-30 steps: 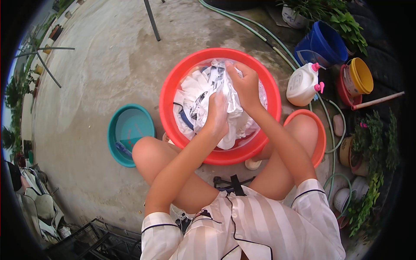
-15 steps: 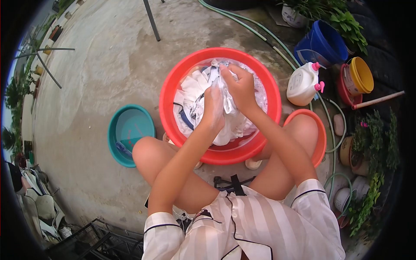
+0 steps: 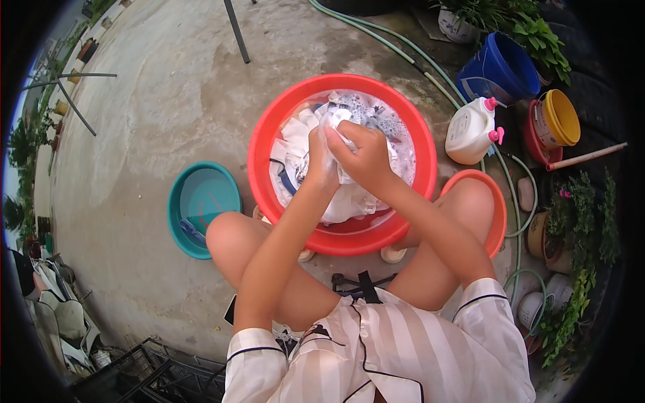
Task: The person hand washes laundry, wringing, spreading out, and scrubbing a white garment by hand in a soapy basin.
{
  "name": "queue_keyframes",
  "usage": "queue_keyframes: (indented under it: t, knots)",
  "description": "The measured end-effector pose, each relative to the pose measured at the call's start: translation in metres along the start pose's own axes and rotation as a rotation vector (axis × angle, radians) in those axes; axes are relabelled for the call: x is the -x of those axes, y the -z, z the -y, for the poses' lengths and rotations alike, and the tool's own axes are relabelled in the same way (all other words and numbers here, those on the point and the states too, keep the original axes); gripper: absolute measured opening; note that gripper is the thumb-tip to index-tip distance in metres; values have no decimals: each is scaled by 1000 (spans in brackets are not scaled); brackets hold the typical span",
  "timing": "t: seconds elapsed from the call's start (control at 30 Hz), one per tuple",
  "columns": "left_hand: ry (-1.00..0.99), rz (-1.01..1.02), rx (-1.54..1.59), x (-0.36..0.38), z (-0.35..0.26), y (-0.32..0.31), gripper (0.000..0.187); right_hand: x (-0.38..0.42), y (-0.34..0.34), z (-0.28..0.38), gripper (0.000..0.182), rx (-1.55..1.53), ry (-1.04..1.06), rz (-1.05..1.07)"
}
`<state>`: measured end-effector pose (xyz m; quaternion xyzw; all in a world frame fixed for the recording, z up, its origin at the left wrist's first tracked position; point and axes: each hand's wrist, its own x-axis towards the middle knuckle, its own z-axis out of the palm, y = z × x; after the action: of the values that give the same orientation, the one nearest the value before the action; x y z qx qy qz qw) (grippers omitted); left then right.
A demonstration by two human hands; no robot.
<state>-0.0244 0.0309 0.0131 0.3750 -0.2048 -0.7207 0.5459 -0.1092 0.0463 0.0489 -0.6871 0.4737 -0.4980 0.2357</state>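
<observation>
Reference: clock positions are read from the center of the red tub, with 12 at the top of the head view.

1. Base: the concrete floor (image 3: 148, 134) supports the red tub (image 3: 260, 151) directly in front of me.
2. Teal basin (image 3: 173, 205): between 8 and 9 o'clock, near my left knee. It holds water and a blue item (image 3: 191, 230) at its own 7 o'clock.
3. Orange basin (image 3: 499, 205): between 3 and 4 o'clock, partly hidden by my right leg.
4. Blue bucket (image 3: 480, 77): 2 o'clock, tilted.
5. White laundry (image 3: 292, 144): inside the red tub, partly in sudsy water. Foam (image 3: 386, 117) shows at 1 to 2 o'clock.
6. White jug (image 3: 465, 134): between 2 and 3 o'clock, outside the rim, with pink pump tops (image 3: 496, 136).
7. Yellow bucket (image 3: 557, 121): same bearing, farther out.
8. My left hand (image 3: 322, 158) is closed on bunched white cloth (image 3: 344, 133) above the tub's middle; its fingertips are hidden.
9. My right hand (image 3: 363, 153) is curled shut on the same cloth, thumb side toward the left. Both hands are close together, wet cloth between them.
</observation>
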Motion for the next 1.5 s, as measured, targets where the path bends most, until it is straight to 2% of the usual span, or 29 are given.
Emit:
queue_keyframes:
  t: [0.07,0.17,0.2,0.3,0.33,0.4,0.47,0.5,0.57,0.67,0.77,0.93,1.03,1.1,1.2,1.3,1.33,1.43,1.5]
  knots:
    - [43,-81,-67,19,-7,-20,29,-13,4,-13,29,-62,-192,-60]
    - [-31,-41,-173,31,0,-24,29,-20,5,-26,31,-205,-320,-102]
    - [7,-49,-175,29,-2,-22,28,-22,3,-24,31,-166,-242,-135]
    - [25,-83,-164,22,-10,-20,28,-11,3,-6,32,-69,-201,-85]
    - [-18,-71,-84,17,-11,-19,23,-6,3,-3,31,5,-143,-35]
    - [-56,126,160,-8,18,19,20,5,1,8,30,18,3,11]
    - [17,132,111,-7,-1,16,17,10,-2,12,28,26,106,33]
    - [53,135,87,-6,-11,14,16,9,-1,11,29,21,62,34]
    - [-4,-57,-49,10,-13,-12,20,1,3,5,30,12,-27,34]
    - [-22,-49,-151,24,-4,-20,26,-15,5,-15,32,-79,-207,-80]
    - [-41,-21,-164,31,-2,-24,32,-21,1,-33,34,-244,-280,-134]
    - [-63,-7,-53,4,-5,-2,25,0,0,5,29,19,-54,-14]
    - [-48,64,94,-18,14,25,25,12,-4,11,28,17,145,56]
    - [-38,41,72,-21,21,31,25,8,-2,10,29,10,61,38]
    - [-8,-102,-56,18,-8,-20,24,-10,3,-8,30,-55,-170,-28]
    - [-66,0,-267,29,1,-19,31,-24,3,-26,30,-219,-221,-173]
    - [-45,-30,-252,28,1,-20,32,-24,4,-25,30,-204,-239,-158]
    - [6,-128,-145,19,-8,-21,23,-12,3,-8,31,-81,-230,-84]
    - [-11,-68,-37,8,-8,-10,21,1,-2,-2,29,-12,-50,-25]
